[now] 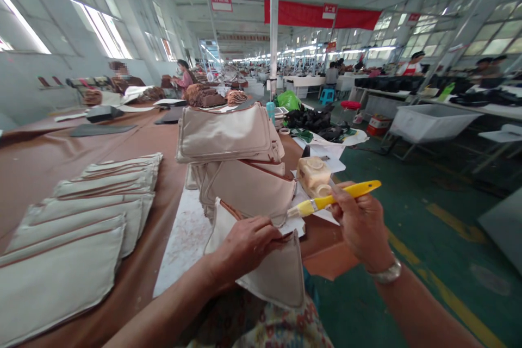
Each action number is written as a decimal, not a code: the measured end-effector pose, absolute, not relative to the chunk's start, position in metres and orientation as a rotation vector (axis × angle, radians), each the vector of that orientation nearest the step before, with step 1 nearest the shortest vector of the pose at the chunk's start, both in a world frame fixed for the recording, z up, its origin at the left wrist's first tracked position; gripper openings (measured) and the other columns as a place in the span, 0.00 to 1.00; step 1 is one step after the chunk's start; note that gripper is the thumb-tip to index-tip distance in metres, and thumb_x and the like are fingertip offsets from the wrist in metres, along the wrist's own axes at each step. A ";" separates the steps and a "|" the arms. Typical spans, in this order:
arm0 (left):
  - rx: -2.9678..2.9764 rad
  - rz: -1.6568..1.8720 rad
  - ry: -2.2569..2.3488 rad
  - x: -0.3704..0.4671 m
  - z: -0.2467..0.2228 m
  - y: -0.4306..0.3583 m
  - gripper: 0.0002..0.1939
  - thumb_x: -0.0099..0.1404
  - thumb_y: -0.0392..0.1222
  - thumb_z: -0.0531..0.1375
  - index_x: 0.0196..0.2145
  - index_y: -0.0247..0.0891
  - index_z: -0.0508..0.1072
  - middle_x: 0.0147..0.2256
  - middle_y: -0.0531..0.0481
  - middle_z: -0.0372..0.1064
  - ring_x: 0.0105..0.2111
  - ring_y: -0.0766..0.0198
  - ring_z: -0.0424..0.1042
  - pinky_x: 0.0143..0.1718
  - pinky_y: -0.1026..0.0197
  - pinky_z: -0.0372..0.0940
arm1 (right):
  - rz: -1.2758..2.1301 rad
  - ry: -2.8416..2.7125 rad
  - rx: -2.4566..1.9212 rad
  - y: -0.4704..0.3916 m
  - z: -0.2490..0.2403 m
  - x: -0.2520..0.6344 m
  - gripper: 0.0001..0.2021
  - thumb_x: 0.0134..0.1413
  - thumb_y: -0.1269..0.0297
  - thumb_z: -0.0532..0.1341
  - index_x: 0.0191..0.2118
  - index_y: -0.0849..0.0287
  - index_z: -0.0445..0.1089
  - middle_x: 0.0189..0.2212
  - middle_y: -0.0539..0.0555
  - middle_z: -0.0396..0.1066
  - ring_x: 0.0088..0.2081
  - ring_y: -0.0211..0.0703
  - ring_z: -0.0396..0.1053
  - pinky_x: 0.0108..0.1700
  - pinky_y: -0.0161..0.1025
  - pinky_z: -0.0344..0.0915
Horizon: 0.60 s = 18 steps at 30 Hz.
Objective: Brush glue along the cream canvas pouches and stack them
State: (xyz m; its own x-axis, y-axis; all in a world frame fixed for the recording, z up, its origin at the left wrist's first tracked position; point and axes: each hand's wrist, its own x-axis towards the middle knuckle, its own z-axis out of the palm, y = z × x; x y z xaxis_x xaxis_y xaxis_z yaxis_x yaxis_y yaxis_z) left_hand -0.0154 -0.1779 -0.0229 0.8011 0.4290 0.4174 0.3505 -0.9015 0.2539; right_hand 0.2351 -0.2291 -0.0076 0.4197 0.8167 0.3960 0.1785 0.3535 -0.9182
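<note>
My right hand (361, 223) is closed round a yellow-handled brush (326, 201), whose bristles point left at the edge of a pale piece. Fingers bent, my left hand (247, 244) grips a cream leather panel (281, 277) with stitched edges at the table's front edge. Behind it rises a stack of cream panels (226, 133), the upper ones lying crosswise over the lower. A cloudy plastic container (313, 171) stands just beyond my right hand, its opening toward me.
Overlapping cream panels (69, 261) lie in a row on the brown-covered table (165, 234) at left. Black scraps (314, 122) and a green bag (289, 100) sit behind the container. Several people work farther back; a white bin (428, 122) stands at right.
</note>
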 end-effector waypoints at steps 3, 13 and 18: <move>2.897 0.712 0.609 -0.018 -0.023 -0.184 0.13 0.73 0.47 0.55 0.35 0.38 0.72 0.30 0.51 0.69 0.30 0.65 0.67 0.30 0.64 0.57 | 0.809 -1.160 -1.113 -0.240 -0.008 0.230 0.15 0.64 0.52 0.64 0.33 0.60 0.69 0.21 0.47 0.61 0.22 0.36 0.57 0.23 0.31 0.54; 2.893 0.577 0.637 -0.020 -0.019 -0.189 0.12 0.71 0.47 0.58 0.32 0.37 0.72 0.29 0.52 0.69 0.28 0.66 0.68 0.29 0.64 0.57 | 0.708 -1.310 -1.090 -0.258 0.008 0.230 0.11 0.66 0.56 0.63 0.36 0.59 0.72 0.23 0.48 0.62 0.23 0.35 0.58 0.24 0.30 0.55; 2.798 0.509 0.694 -0.017 -0.010 -0.182 0.08 0.68 0.43 0.61 0.33 0.37 0.74 0.29 0.52 0.70 0.29 0.66 0.70 0.30 0.66 0.58 | 0.942 -1.302 -1.022 -0.271 0.003 0.234 0.11 0.64 0.57 0.64 0.34 0.59 0.71 0.28 0.49 0.64 0.24 0.34 0.58 0.24 0.29 0.55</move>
State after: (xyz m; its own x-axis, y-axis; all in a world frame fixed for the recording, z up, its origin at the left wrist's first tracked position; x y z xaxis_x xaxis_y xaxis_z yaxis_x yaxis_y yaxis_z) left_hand -0.0170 -0.1821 -0.0101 0.8289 0.4852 0.2784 0.4111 -0.8659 0.2851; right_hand 0.2336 -0.2706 0.0030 0.0552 0.9544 0.2933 0.0197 0.2926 -0.9560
